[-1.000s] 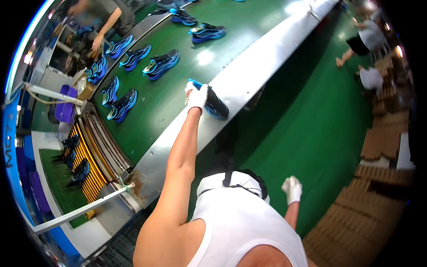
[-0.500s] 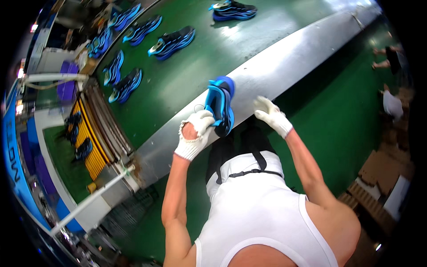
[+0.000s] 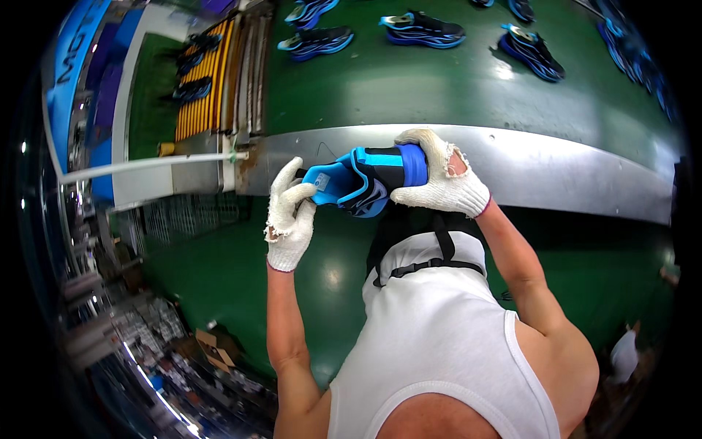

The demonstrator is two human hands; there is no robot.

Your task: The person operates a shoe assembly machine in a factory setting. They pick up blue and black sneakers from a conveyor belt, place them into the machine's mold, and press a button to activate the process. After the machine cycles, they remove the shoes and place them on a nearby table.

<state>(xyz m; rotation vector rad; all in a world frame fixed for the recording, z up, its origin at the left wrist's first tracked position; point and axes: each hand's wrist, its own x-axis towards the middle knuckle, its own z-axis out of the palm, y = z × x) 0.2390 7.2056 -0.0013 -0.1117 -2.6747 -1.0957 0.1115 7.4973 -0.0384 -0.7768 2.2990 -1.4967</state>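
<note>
A black and blue sports shoe (image 3: pixel 362 175) is held crosswise over the metal edge of the workbench, its light-blue opening turned toward my left side. My right hand (image 3: pixel 442 175), in a worn white knit glove, wraps round the blue toe end. At the heel, the gloved fingers of my left hand (image 3: pixel 287 212) close on the back of the collar, with a dark bit showing between them. A thin dark thread or wire (image 3: pixel 324 150) curves above the heel; where it is attached I cannot make out.
Several similar shoes stand on the green belt (image 3: pixel 351 95) beyond the metal edge (image 3: pixel 556 161). Yellow rollers (image 3: pixel 201 95) carry more shoes at the left, beside a white rail (image 3: pixel 153 162). An open carton (image 3: pixel 216 350) sits on the floor behind at left.
My right hand has come from open beside the shoe to gripping its toe. The shoe has turned from upright in view to crosswise. My view has swung left.
</note>
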